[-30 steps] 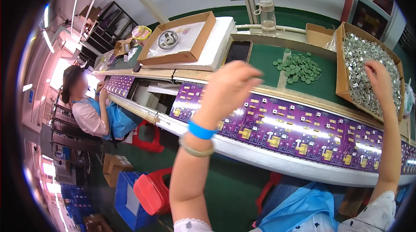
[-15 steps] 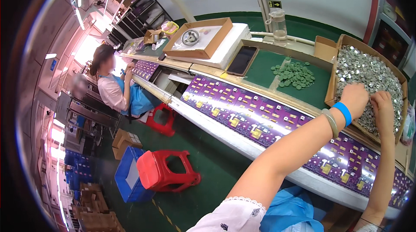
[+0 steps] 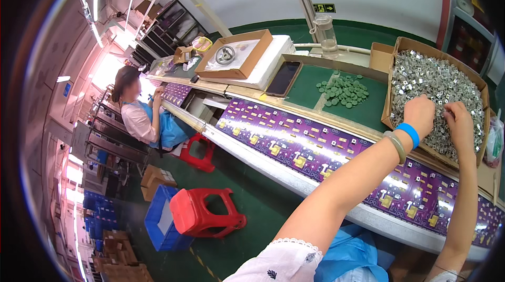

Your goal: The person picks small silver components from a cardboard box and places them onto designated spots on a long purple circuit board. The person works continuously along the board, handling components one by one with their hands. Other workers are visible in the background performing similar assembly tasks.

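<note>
1. Both hands down in the cardboard box at the far right of the bench, on the heap of small silver metal parts.
2. Left hand resting on the near part of the heap, knuckles up, fingers curled downward into the parts; impossible to tell whether anything is pinched under them, since the back of the hand hides the fingertips.
3. Right hand just beside it, a little nearer to the box's right wall, fingers bent and close together, tips touching the parts; a grasped piece not visible here either (too small to tell).
4. Key relation: parts lying directly under and beyond the fingers of both hands, the heap stretching away from the body toward the far corner of the box. No single long axis to read, pieces lying in every direction. Both hands about equally near; the left covering the middle of the near edge, the right the side toward the wall.
5. Blue wristband and pale bangle on the left wrist, just above the box's near rim.
6. Between body and box: purple circuit panels lying in a row along the conveyor, passing under both forearms.
7. Further left on the green surface: a small pile of green discs, a dark phone, a clear jar.
8. At the far left, another person seated at the same line; red stool and blue crate on the floor.
</note>
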`<action>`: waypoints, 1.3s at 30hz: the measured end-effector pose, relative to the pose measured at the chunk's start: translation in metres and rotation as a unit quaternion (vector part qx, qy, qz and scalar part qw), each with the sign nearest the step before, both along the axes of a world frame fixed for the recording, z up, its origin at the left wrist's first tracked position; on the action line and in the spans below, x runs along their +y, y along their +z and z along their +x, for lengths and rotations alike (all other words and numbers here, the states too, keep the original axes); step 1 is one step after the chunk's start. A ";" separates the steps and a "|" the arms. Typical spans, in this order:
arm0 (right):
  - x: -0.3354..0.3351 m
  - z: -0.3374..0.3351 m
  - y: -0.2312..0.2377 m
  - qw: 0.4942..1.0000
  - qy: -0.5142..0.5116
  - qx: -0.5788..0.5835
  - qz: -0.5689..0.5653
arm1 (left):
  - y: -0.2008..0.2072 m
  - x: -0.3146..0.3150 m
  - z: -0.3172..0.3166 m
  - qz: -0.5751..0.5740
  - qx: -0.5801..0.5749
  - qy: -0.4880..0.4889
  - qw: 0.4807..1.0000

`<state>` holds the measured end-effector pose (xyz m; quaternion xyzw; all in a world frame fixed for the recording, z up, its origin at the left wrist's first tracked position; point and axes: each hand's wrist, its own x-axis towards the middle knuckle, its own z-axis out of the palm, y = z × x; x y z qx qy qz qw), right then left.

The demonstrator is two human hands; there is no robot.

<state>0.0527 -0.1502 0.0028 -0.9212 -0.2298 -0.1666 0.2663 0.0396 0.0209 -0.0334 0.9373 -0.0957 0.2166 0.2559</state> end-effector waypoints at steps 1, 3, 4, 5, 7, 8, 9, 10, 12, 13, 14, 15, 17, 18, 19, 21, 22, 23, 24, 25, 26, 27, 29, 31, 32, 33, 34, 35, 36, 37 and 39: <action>0.000 0.000 0.001 0.999 0.002 -0.017 0.034 | 0.002 0.000 -0.001 -0.025 -0.017 0.001 1.000; 0.001 0.000 0.001 0.994 0.009 -0.050 0.101 | 0.007 0.005 -0.005 -0.076 -0.047 0.005 0.996; 0.003 0.000 0.001 0.990 0.014 -0.039 0.137 | 0.012 0.009 -0.006 -0.108 -0.040 0.002 0.993; 0.006 -0.001 0.002 0.984 0.020 -0.028 0.173 | 0.019 0.014 -0.005 -0.139 -0.032 0.001 0.990; 0.013 -0.001 0.009 0.970 0.031 -0.012 0.241 | 0.036 0.028 -0.009 -0.203 -0.031 -0.022 0.978; 0.016 -0.006 0.014 0.965 0.023 0.025 0.259 | 0.043 0.037 -0.012 -0.236 -0.036 -0.045 0.970; 0.028 -0.012 0.017 0.956 0.045 0.051 0.284 | 0.049 0.053 -0.018 -0.263 -0.039 -0.059 0.962; 0.041 -0.019 0.022 0.947 0.065 0.074 0.306 | 0.056 0.069 -0.025 -0.303 -0.018 -0.072 0.950; 0.074 -0.035 0.033 0.927 0.103 0.110 0.345 | 0.067 0.113 -0.048 -0.333 -0.036 -0.081 0.939; 0.090 -0.042 0.036 0.918 0.127 0.141 0.347 | 0.072 0.137 -0.060 -0.356 -0.034 -0.089 0.930; 0.105 -0.049 0.042 0.910 0.148 0.167 0.349 | 0.078 0.162 -0.073 -0.354 -0.029 -0.080 0.931; 0.123 -0.056 0.047 0.899 0.170 0.197 0.352 | 0.081 0.189 -0.088 -0.352 -0.022 -0.069 0.933; 0.170 -0.074 0.055 0.870 0.212 0.237 0.377 | 0.085 0.244 -0.117 -0.362 -0.001 -0.012 0.932; 0.193 -0.082 0.059 0.854 0.233 0.256 0.388 | 0.086 0.271 -0.134 -0.386 -0.006 0.012 0.922; 0.214 -0.086 0.057 0.860 0.239 0.272 0.360 | 0.083 0.299 -0.150 -0.411 -0.010 0.040 0.911; 0.260 -0.093 0.049 0.851 0.281 0.300 0.327 | 0.070 0.363 -0.184 -0.406 -0.018 0.099 0.908; 0.281 -0.095 0.046 0.838 0.304 0.311 0.329 | 0.063 0.395 -0.199 -0.387 -0.021 0.137 0.912; 0.301 -0.097 0.043 0.826 0.325 0.319 0.331 | 0.056 0.424 -0.211 -0.367 -0.025 0.173 0.914; 0.322 -0.101 0.040 0.821 0.324 0.330 0.334 | 0.051 0.449 -0.224 -0.379 -0.023 0.186 0.906; 0.339 -0.103 0.040 0.821 0.333 0.334 0.322 | 0.047 0.472 -0.237 -0.390 -0.021 0.198 0.899; 0.355 -0.103 0.036 0.822 0.349 0.335 0.302 | 0.041 0.494 -0.247 -0.402 -0.014 0.210 0.891; 0.370 -0.104 0.032 0.821 0.366 0.336 0.282 | 0.036 0.516 -0.257 -0.413 -0.006 0.224 0.882; 0.391 -0.112 0.032 0.799 0.367 0.369 0.300 | 0.029 0.546 -0.266 -0.369 0.024 0.240 0.898; 0.409 -0.120 0.026 0.784 0.355 0.388 0.331 | 0.023 0.566 -0.272 -0.310 0.053 0.249 0.916; 0.411 -0.118 0.023 0.787 0.359 0.388 0.318 | 0.016 0.576 -0.271 -0.313 0.055 0.237 0.918; 0.413 -0.115 0.019 0.800 0.357 0.383 0.294 | 0.014 0.580 -0.269 -0.276 0.064 0.243 0.928; 0.413 -0.112 0.017 0.812 0.354 0.379 0.270 | 0.012 0.583 -0.265 -0.238 0.073 0.248 0.936; 0.412 -0.109 0.013 0.823 0.350 0.374 0.246 | 0.011 0.586 -0.262 -0.199 0.082 0.253 0.943; 0.411 -0.107 0.010 0.823 0.347 0.370 0.254 | 0.009 0.589 -0.258 -0.175 0.093 0.255 0.947; 0.410 -0.106 0.008 0.829 0.339 0.370 0.246 | 0.007 0.592 -0.254 -0.147 0.092 0.243 0.955; 0.407 -0.103 0.009 0.838 0.324 0.372 0.232 | 0.004 0.596 -0.248 -0.089 0.091 0.218 0.968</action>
